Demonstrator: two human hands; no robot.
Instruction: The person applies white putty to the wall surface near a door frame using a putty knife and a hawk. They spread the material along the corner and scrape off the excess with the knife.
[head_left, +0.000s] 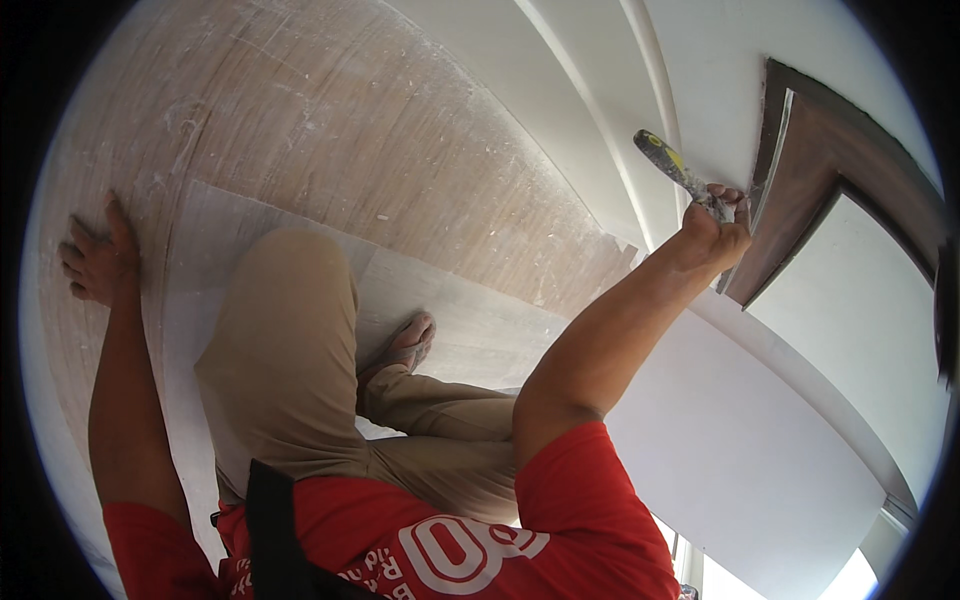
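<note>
My right hand [718, 225] is raised at the wall, closed around the dusty blade end of a putty knife [665, 158]. Its dark handle with yellow marks points up and to the left, away from my fingers. Just right of that hand is the edge of a dark brown wooden frame [800, 215]; whether the blade touches it is hidden by my fingers. On the far left, my left hand [103, 255] lies on the wood-patterned floor [330, 120] with its fingers spread, holding nothing.
White dust and small crumbs lie over the floor, mostly along the wall. The white wall [510, 70] carries raised mouldings [585, 90]. My bent knee [290, 300] and sandalled foot [408, 345] take up the middle. A pale panel [730, 440] stands at the right.
</note>
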